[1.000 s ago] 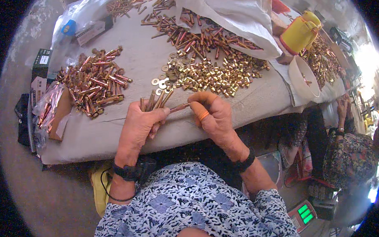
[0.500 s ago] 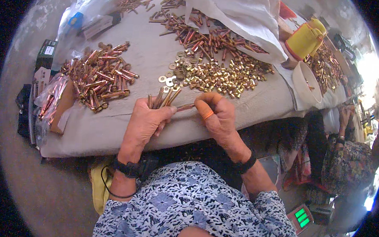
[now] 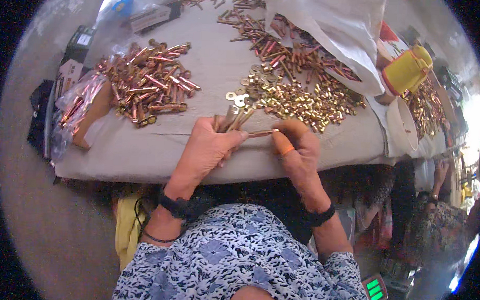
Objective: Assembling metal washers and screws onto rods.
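Observation:
My left hand [image 3: 211,146] is closed round a bunch of metal bolts [image 3: 234,119], their ends sticking up past the fingers. One reddish-gold bolt [image 3: 260,134] lies crosswise from its thumb and forefinger toward my right hand [image 3: 299,152]. The right thumb and forefinger, in orange finger covers, pinch the tip of that bolt. A small pale piece shows at the fingertips there; its kind is too small to tell. Beyond the hands lie a heap of gold nuts [image 3: 315,102] and a few flat washers [image 3: 240,100]. Further left is a pile of assembled bolts [image 3: 152,83].
Loose bolts [image 3: 275,53] spill from under a white sack [image 3: 328,31] at the back. On the left stands an open carton [image 3: 96,110] with bagged bolts. A white bowl [image 3: 399,124] and a yellow container [image 3: 406,70] stand at right. Another person's hand [image 3: 441,170] shows far right.
The view has shifted, so the tabletop appears further right and higher. Both hands still hold the same crosswise bolt; the pale piece at its tip now shows.

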Demonstrator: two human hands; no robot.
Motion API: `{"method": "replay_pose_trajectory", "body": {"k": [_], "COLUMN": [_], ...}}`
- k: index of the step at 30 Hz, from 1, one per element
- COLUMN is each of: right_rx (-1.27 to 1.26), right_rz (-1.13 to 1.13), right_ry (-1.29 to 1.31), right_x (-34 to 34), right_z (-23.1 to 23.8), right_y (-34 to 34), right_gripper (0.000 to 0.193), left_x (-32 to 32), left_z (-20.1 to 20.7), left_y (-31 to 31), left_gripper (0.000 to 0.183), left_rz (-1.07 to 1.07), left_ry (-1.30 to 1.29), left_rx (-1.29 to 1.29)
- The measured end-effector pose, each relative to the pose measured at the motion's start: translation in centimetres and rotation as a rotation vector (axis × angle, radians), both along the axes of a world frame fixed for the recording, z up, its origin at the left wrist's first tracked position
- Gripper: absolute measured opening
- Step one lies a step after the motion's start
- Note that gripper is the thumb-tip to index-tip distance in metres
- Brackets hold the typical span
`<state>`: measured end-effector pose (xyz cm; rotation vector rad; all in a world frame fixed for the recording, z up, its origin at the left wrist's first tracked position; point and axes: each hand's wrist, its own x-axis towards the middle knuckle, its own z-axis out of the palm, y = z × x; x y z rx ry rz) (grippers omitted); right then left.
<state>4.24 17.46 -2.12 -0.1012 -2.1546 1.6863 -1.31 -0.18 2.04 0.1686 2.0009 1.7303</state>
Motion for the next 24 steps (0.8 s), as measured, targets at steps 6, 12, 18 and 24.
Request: {"method": "replay_pose_trajectory", "body": {"k": [6,12,18,24], "right_rx": [0.011,0.225,0.225,0.228], "right_rz": [-0.129,-0.040,-0.148,-0.118], "right_ry": [0.028,0.080,0.235,0.025], "right_x": [-0.1,0.2,-0.3,0.8], "right_z": [-1.0,0.1,-0.9,-1.0], "right_y": [0.1,0.4,-0.2,1.2], "right_gripper": [0.016,0.011,0.009,0.010], "left_x": [0.1,-0.1,0.0,0.0], "left_z": [-0.3,-0.8,-0.7,-0.5], "left_y": [0.0,-0.3,-0.5,-0.1], "left_gripper": [0.021,0.020,0.021,0.020], "left_rz": [0.011,-0.005,0.004,-0.017], "left_ry": [0.029,0.051,0.056,0.015], "left_rx": [-0.025,-0.001,0.001,-0.006]}}
